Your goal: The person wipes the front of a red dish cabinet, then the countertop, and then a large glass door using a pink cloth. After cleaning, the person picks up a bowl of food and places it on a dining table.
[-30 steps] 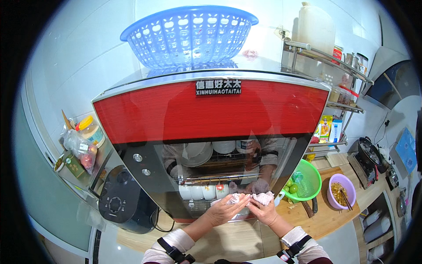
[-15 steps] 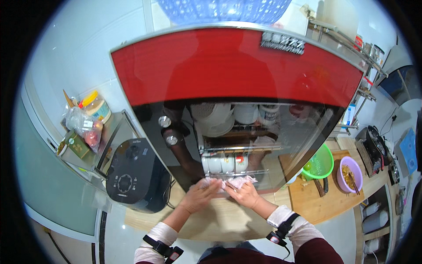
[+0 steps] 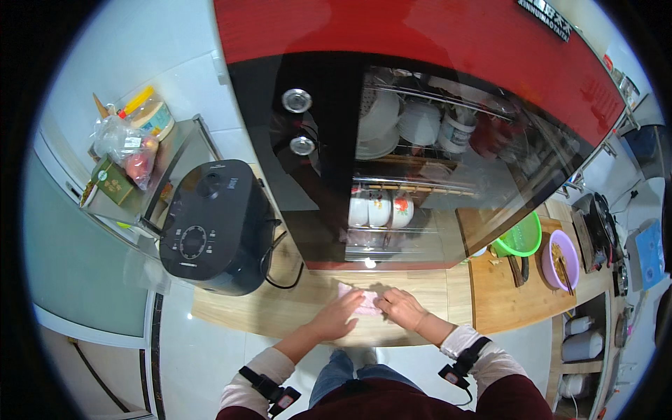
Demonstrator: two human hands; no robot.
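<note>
You are in a kitchen. Before you, a glass-fronted cabinet [image 3: 336,28] holds white bowls [image 3: 379,208], with a black countertop appliance [image 3: 217,227] on your left. To your right are a cutting board [image 3: 500,304], a purple bowl [image 3: 574,262] and a black pan [image 3: 604,218].

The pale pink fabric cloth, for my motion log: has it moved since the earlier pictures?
Yes: the cloth moved down and outward from the lower front of the red, glass-fronted cabinet, onto the pale wood-grain countertop.
</note>
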